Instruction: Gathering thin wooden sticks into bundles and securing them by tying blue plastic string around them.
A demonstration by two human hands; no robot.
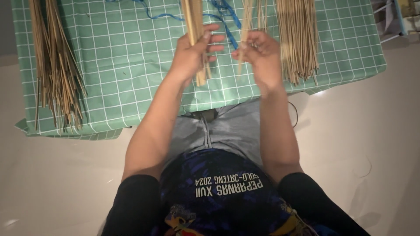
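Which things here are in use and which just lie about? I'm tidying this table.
In use: left hand gripping a stick bundle; right hand pinching a thin stick.

Lying about: dark stick pile, pale stick pile, blue cord, green checked cloth.

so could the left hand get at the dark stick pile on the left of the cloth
Probably yes: nothing lies on the green cloth between the left hand and the dark stick pile, but that hand is already gripping a small bundle of sticks.

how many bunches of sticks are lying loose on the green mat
2: a darker bunch at the mat's left edge, a paler bunch at the right. More may be hidden beyond the picture's top.
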